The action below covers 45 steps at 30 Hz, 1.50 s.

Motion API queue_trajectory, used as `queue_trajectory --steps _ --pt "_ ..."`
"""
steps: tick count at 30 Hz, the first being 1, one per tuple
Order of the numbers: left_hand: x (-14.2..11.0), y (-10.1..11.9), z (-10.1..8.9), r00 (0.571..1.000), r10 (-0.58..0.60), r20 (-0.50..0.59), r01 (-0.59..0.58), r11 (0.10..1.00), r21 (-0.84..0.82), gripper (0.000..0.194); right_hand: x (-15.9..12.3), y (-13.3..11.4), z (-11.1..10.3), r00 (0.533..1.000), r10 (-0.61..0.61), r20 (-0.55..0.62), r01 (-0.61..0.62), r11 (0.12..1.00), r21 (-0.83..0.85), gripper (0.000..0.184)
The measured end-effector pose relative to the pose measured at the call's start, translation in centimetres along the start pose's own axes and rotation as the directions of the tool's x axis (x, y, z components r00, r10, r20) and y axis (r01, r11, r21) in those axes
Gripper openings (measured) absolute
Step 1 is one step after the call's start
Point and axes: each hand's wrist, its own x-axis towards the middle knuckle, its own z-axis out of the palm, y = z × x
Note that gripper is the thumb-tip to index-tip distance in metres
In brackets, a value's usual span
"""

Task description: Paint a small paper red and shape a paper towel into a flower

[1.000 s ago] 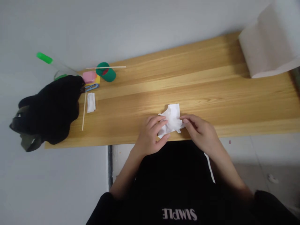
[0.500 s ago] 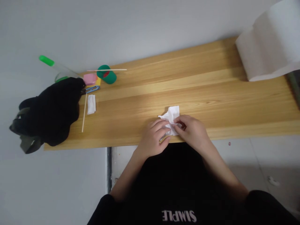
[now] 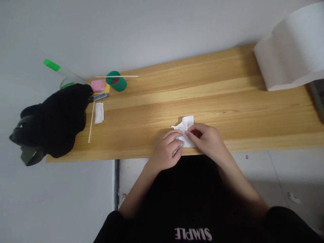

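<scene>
A crumpled, partly unfolded white tissue (image 3: 187,122) lies near the front edge of the wooden table. My left hand (image 3: 165,152) curls over its left side, fingers bent and holding it against the tabletop. From the right, my right hand (image 3: 209,140) pinches the tissue between thumb and index finger near its middle. The tissue's lower left part is mostly hidden under my left fingers.
On the left lie a black cloth bundle (image 3: 60,121), a folded white tissue (image 3: 99,113), a thin wooden stick (image 3: 91,123), blue snips (image 3: 100,97), pink sticky notes (image 3: 98,85) and a green cup (image 3: 120,84). A large white paper roll (image 3: 286,54) stands at the right.
My right thumb and finger have shifted slightly on the tissue, and its right part lies a little flatter. My left hand stays almost in place. The view has moved slightly.
</scene>
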Motion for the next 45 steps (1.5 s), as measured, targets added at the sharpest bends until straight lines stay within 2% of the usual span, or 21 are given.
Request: queue_trajectory --steps 4,7,12,14,20,24,28,31,35,38,42,45 --pt "0.0 0.0 0.0 1.000 0.006 -0.003 -0.006 1.000 0.014 0.010 0.8 0.6 0.0 0.999 0.020 -0.031 -0.020 1.000 -0.002 0.015" --pt "0.0 -0.1 0.1 1.000 0.000 0.004 0.000 1.000 0.025 0.011 1.3 1.5 -0.2 0.998 0.052 -0.041 -0.048 0.995 0.090 0.015" --pt "0.3 -0.1 0.3 1.000 -0.001 -0.007 0.002 0.999 0.033 0.018 0.9 2.0 -0.5 0.996 0.083 0.019 -0.085 0.967 0.241 0.021" --pt "0.3 0.0 0.3 1.000 -0.001 -0.006 0.001 1.000 0.031 0.019 0.4 1.7 -0.7 0.998 0.050 0.031 -0.056 0.975 0.217 0.019" --pt "0.4 0.1 0.3 0.999 -0.031 0.029 0.030 0.999 0.022 0.024 -0.4 0.5 -1.3 0.992 -0.047 0.119 0.048 0.999 -0.003 0.012" --pt "0.6 0.3 0.4 0.995 -0.081 0.053 0.077 0.994 0.083 0.027 -0.2 0.7 -1.1 0.996 -0.057 0.061 0.058 0.998 0.001 0.017" --pt "1.0 0.6 0.7 0.987 -0.131 0.095 0.113 0.977 0.179 0.031 -0.3 1.2 -0.8 0.994 -0.074 0.074 0.070 0.996 0.061 0.020" --pt "1.2 0.6 0.6 0.986 -0.127 0.104 0.104 0.973 0.206 0.032 -0.6 1.4 -0.9 0.997 -0.049 0.063 0.043 0.995 0.095 0.020" --pt "0.7 0.4 -0.3 0.991 -0.118 0.060 0.105 0.978 0.183 0.039 -1.4 1.5 -1.4 1.000 -0.002 -0.030 0.006 0.991 0.131 0.020" --pt "-0.1 0.3 -1.3 0.980 -0.191 0.049 0.177 0.962 0.209 0.052 -2.2 1.7 -1.9 0.999 0.027 -0.044 -0.019 0.986 0.168 0.021" --pt "-0.8 0.3 -1.7 0.957 -0.283 0.065 0.259 0.933 0.249 0.049 -2.7 1.7 -1.9 0.998 0.014 0.063 -0.023 0.990 0.142 0.031" --pt "-0.8 0.5 -1.1 0.952 -0.306 0.031 0.290 0.926 0.241 0.039 -2.6 1.3 -1.5 0.986 -0.097 0.138 0.080 0.989 0.125 0.048"
